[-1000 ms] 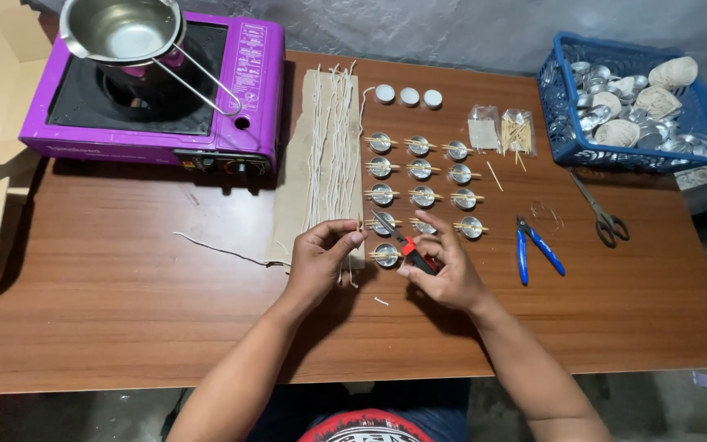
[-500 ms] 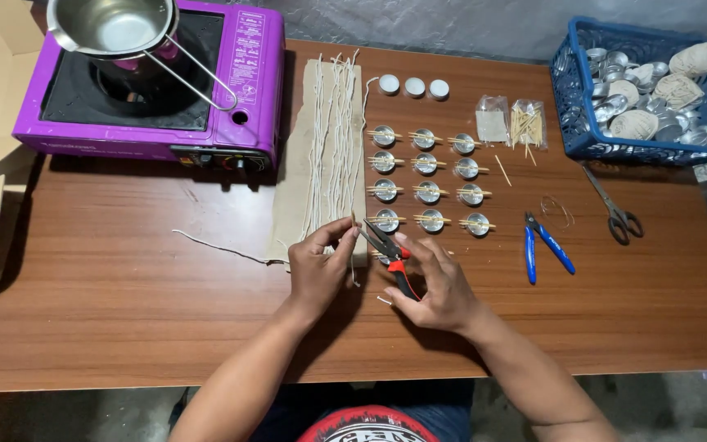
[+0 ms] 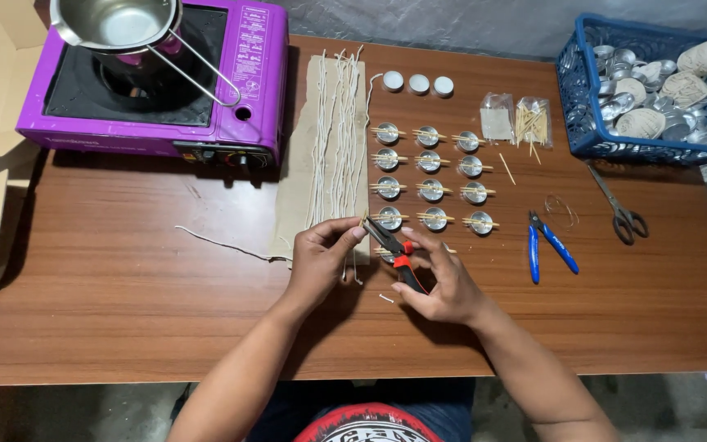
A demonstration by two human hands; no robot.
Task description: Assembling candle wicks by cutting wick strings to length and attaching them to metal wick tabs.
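My left hand (image 3: 322, 260) pinches a pale waxed wick (image 3: 354, 262) that hangs down from its fingertips. My right hand (image 3: 445, 282) grips red-handled pliers (image 3: 393, 245), whose jaws point up-left to the wick's top by my left fingers. Both hands hover over the wooden table (image 3: 124, 311), just below a grid of small metal tealight cups (image 3: 431, 176) with wicks held by crossed sticks. To the left of the cups, several wicks lie on a strip of cardboard (image 3: 298, 172).
A purple portable stove (image 3: 247, 82) with a steel pot (image 3: 116, 24) sits at the back left. Blue-handled cutters (image 3: 548, 245), scissors (image 3: 619, 209), a wire loop, small bags of sticks (image 3: 529, 123), three white discs (image 3: 417, 83) and a blue basket (image 3: 591, 143) of cups lie to the right.
The pliers' jaws have lifted from the lowest cups up to the wick held in my left hand. The view has shifted slightly.
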